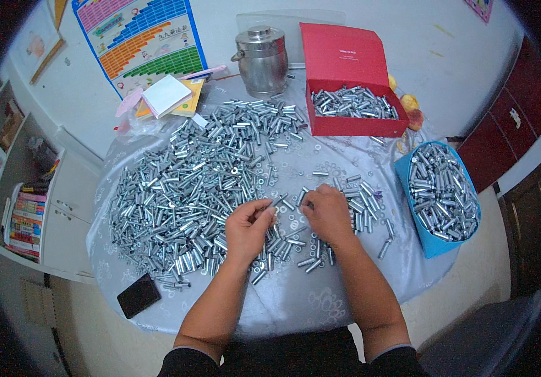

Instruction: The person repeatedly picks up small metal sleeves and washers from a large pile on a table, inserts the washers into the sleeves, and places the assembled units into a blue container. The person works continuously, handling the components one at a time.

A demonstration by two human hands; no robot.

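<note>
My left hand is closed in a pinch on a thin metal bolt that sticks out past the fingertips to the right. Close by, my right hand has its fingers drawn together above the table; what they hold, if anything, is hidden. Beneath and left of my left hand spreads a big heap of silver metal sleeves and bolts. Flat washers lie scattered between the hands. Around my right hand is a looser group of metal sleeves.
A red box and a blue bin, both full of metal pieces, stand at the back and right. A steel canister and notebooks sit at the back. A dark phone lies near the front left of the cloth-covered table.
</note>
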